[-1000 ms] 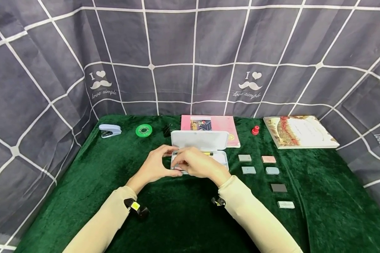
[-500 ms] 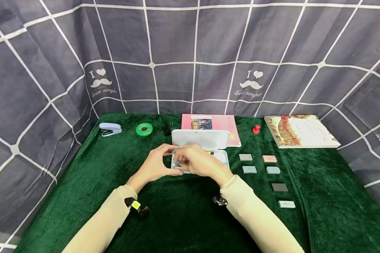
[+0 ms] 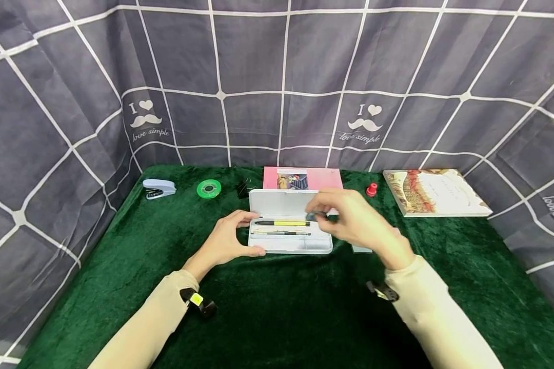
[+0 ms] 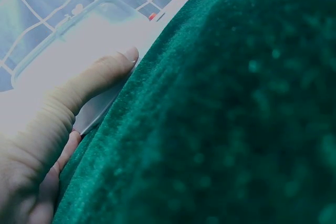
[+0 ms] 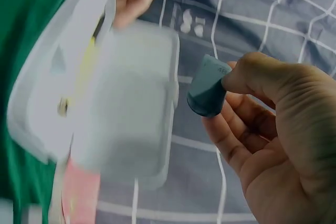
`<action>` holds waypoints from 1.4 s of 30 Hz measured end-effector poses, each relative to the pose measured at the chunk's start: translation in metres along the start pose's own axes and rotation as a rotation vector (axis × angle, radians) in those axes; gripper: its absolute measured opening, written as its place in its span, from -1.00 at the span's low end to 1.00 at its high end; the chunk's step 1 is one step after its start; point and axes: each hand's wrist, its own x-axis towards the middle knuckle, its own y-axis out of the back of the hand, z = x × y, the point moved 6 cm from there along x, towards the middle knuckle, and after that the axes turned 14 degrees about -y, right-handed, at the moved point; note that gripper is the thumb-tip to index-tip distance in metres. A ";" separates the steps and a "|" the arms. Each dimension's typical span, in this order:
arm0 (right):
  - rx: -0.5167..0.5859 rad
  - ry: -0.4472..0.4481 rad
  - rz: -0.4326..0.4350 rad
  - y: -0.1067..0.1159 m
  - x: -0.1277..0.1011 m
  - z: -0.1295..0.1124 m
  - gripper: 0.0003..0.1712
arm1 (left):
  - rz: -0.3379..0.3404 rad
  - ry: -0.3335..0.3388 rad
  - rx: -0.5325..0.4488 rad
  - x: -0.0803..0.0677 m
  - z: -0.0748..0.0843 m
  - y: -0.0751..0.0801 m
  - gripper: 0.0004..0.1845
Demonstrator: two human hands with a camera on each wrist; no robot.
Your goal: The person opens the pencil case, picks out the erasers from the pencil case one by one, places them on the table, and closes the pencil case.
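A white pencil case (image 3: 323,245) lies with its lid raised, a yellow-and-black pen (image 3: 286,223) and thinner dark pens or pencils (image 3: 283,233) inside. My left hand (image 3: 223,240) grips the case's left end, thumb at the front edge and fingers at the back. In the left wrist view the thumb (image 4: 102,77) lies along the case wall. Over the case's right end, my right hand (image 3: 351,218) pinches a blue-grey eraser (image 5: 209,85) between thumb and fingers. Faint "4B" lettering shows on the eraser in the right wrist view.
Behind the case is a pink booklet (image 3: 323,177). A stapler (image 3: 159,188), green tape roll (image 3: 209,188) and black binder clip (image 3: 244,188) stand left of it. A red piece (image 3: 371,189) and a book (image 3: 438,192) lie right. My right arm covers most of the small blocks.
My right hand has risen from the case's left compartment and moved right, carrying the eraser. The pens in the case now show. My left hand stays at the case's left end.
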 end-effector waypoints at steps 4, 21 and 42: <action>-0.072 -0.036 0.055 0.025 -0.030 0.020 -0.64 | 0.001 -0.001 0.000 -0.001 0.000 0.000 -0.02; -0.013 -0.144 -0.016 0.008 -0.125 0.075 -0.46 | 0.008 0.000 0.003 -0.001 0.001 0.001 -0.02; 0.009 -0.220 -0.159 -0.014 -0.140 0.093 -0.52 | 0.000 0.006 -0.011 0.000 0.002 -0.001 -0.02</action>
